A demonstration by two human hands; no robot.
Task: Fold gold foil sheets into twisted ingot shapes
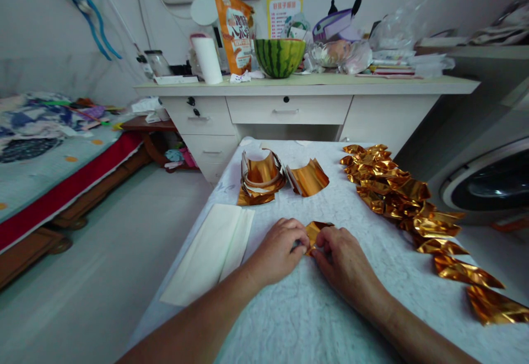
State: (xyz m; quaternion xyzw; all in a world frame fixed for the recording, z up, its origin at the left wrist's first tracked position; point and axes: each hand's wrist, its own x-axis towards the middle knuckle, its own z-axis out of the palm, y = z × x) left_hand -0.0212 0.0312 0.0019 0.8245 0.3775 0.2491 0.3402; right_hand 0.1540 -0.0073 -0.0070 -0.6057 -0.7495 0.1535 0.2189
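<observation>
Both my hands meet over one small sheet of gold foil paper (314,233) near the middle of the covered table. My left hand (284,248) has its fingers curled and pinches the sheet's left side. On the right side my right hand (341,254) grips it between thumb and fingers. Much of the sheet is hidden by the fingers. Beyond the hands lie a stack of curved gold foil sheets (261,171) and, just right of it, a smaller curled pile of gold foil sheets (309,178).
Folded gold foil pieces (386,185) form a long row down the table's right side. White paper (206,251) lies at the left edge. Behind stands a white desk (289,112) bearing a half watermelon (279,57). A bed (82,160) is left, a washing machine (491,174) right.
</observation>
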